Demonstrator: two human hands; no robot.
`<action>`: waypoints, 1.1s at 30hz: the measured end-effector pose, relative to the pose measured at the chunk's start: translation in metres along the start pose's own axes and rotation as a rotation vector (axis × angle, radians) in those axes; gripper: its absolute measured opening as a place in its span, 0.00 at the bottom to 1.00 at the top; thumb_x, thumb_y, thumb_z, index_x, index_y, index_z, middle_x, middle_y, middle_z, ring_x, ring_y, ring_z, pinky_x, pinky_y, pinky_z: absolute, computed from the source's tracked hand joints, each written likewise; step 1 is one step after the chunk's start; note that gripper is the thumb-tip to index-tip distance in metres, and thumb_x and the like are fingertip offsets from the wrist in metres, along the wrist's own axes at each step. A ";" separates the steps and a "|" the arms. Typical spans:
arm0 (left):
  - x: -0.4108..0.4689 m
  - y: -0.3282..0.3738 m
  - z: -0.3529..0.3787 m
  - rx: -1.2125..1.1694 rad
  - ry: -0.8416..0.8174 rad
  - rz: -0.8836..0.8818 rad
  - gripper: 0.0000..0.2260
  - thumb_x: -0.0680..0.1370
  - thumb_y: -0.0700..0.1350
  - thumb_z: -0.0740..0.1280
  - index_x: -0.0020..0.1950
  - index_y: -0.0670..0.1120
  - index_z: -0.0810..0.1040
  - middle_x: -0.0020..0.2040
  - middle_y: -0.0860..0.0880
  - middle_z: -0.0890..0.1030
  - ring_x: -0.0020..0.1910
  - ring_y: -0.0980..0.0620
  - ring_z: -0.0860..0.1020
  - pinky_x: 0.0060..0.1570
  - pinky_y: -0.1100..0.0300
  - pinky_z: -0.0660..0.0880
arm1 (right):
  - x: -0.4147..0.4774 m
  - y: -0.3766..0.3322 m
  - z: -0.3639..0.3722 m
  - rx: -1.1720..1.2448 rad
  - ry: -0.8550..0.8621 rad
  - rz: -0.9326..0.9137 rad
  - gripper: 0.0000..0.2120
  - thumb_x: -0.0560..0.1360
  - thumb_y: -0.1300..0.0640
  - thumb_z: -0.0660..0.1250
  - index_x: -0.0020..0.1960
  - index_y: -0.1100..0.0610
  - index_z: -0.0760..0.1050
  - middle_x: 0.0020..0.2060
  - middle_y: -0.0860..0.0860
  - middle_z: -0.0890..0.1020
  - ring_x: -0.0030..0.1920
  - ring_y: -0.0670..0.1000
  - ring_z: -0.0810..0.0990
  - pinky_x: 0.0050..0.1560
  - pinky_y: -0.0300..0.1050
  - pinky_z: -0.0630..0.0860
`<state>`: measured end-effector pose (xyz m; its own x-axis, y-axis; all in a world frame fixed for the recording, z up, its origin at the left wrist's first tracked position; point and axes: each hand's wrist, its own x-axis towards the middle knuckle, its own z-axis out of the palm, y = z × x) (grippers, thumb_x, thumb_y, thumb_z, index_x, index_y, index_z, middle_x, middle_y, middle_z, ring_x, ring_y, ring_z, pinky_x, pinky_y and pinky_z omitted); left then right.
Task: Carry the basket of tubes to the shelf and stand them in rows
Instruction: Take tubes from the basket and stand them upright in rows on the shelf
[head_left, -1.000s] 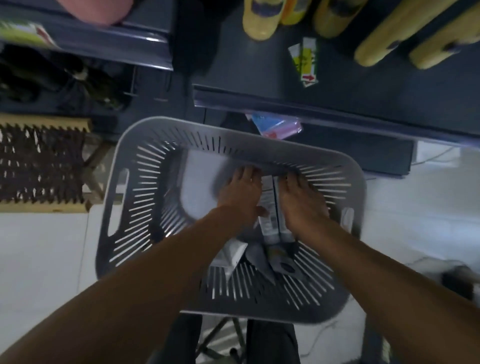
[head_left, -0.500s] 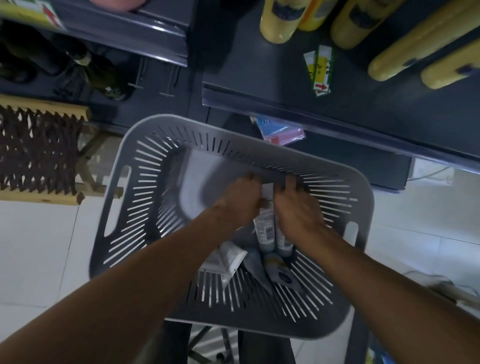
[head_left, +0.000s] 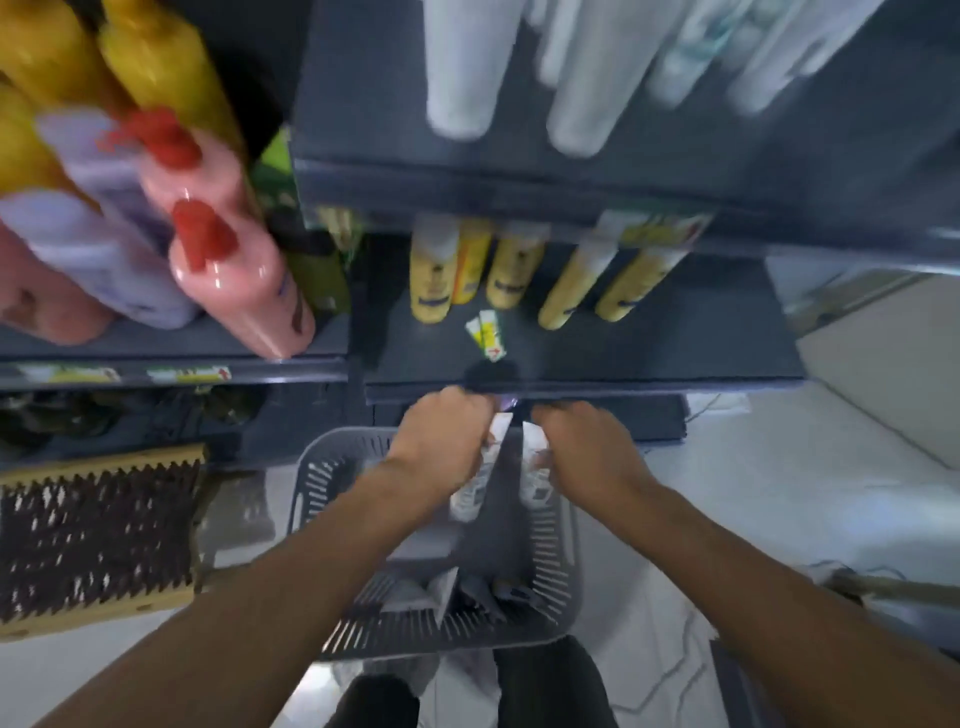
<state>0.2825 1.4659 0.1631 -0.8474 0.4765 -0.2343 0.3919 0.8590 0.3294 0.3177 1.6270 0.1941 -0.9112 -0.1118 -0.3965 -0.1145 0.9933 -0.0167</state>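
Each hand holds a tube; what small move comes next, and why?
The left hand and right hand each grip a white tube above the basket, just short of the dark shelf. So probably: reach forward and stand both beside the yellow tubes there.

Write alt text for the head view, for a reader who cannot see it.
The left hand grips one white tube and the right hand a second tube, above a grey basket with more tubes inside, before a dark shelf. Yellow tubes stand on that shelf.
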 end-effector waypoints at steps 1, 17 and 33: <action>-0.003 0.009 -0.028 0.029 0.043 0.022 0.13 0.73 0.39 0.67 0.57 0.48 0.76 0.49 0.42 0.81 0.50 0.37 0.80 0.40 0.50 0.72 | -0.008 0.004 -0.025 -0.015 0.047 -0.003 0.15 0.71 0.63 0.73 0.56 0.56 0.77 0.50 0.57 0.83 0.50 0.62 0.82 0.43 0.52 0.76; -0.007 0.146 -0.277 0.223 0.481 0.207 0.08 0.74 0.45 0.68 0.52 0.49 0.76 0.41 0.47 0.78 0.42 0.41 0.78 0.35 0.53 0.71 | -0.108 0.088 -0.266 0.146 0.465 -0.049 0.12 0.68 0.53 0.78 0.42 0.51 0.74 0.40 0.51 0.83 0.42 0.53 0.81 0.41 0.51 0.78; 0.094 0.198 -0.307 0.578 0.617 0.012 0.10 0.72 0.46 0.69 0.53 0.51 0.80 0.45 0.47 0.81 0.49 0.48 0.76 0.60 0.51 0.61 | -0.028 0.204 -0.325 0.129 0.598 -0.118 0.14 0.71 0.52 0.76 0.55 0.49 0.78 0.48 0.50 0.83 0.47 0.55 0.81 0.46 0.53 0.79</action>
<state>0.1701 1.6234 0.4867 -0.8199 0.4424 0.3634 0.3811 0.8954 -0.2302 0.1918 1.8227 0.4999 -0.9635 -0.1813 0.1968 -0.2132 0.9646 -0.1549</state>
